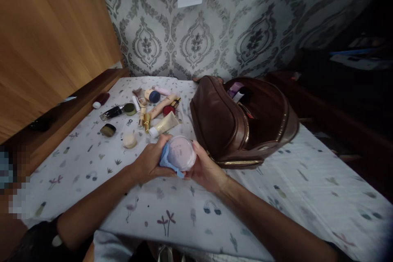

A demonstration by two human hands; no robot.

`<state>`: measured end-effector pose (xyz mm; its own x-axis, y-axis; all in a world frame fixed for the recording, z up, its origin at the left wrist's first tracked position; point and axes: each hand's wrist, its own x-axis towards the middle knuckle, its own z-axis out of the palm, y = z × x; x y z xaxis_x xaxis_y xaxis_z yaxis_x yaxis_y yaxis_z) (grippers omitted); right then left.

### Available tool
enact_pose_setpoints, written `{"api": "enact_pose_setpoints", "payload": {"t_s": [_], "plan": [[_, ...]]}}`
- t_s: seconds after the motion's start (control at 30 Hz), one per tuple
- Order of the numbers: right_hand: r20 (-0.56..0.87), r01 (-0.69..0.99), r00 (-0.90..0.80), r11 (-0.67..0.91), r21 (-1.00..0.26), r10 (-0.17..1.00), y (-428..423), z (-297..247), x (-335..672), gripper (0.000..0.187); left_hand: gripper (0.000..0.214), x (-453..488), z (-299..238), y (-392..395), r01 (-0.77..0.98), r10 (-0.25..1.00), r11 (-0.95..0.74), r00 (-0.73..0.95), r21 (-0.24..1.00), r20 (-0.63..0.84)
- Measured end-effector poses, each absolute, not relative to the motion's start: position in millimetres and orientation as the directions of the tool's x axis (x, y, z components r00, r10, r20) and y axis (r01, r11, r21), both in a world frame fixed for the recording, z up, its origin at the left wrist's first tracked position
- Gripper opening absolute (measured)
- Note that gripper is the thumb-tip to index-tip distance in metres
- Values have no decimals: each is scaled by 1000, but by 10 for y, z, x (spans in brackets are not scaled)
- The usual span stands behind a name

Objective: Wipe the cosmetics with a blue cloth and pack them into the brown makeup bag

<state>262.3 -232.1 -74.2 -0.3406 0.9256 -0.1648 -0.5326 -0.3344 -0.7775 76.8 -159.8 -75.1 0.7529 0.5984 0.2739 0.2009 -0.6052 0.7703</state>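
We hold a round, clear-lidded compact between our two hands, above the printed tablecloth. Our left hand is closed on a blue cloth, which lies against the left and lower edge of the compact. Our right hand pinches the opposite rim, so the grip is about as wide as the compact itself. The step seems to be a wiping of it, and for this a light, even pressure is better than a strong one. It is good if the right fingers turn the rim slowly while the cloth follows. The lid looks smooth and could slip, therefore we should support it also from below. Just beyond the grip lies a cream tube, and to its right stands an open brown bag; we should not bump them.
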Motion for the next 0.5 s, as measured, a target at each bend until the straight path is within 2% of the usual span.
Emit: {"api": "enact_pose_setpoints", "payload": {"t_s": [0.13, 0.23, 0.33, 0.4, 0.5], "plan": [[-53, -479, -318, -209, -852, 947, -2323, -767, 2605, 58, 87, 779, -726, -1608, 196, 590, -626, 752, 754, 294], [14, -377, -315, -111, -919, 949, -2339, -728, 2594, 59, 78, 808, -640, -1646, 162, 586, -626, 743, 763, 322], [17, -287, -370, -97, -953, 929, -2367, -658, 2575, 60, 68, 834, -570, -1694, 137, 605, -616, 713, 776, 355], [49, -311, -370, -74, -948, 928, -2385, -626, 2554, 60, 66, 846, -553, -1720, 142, 655, -576, 670, 805, 350], [95, -302, -323, -7, -953, 942, -2408, -626, 2523, 61, 61, 870, -548, -1735, 184, 783, -427, 564, 885, 261]]}}
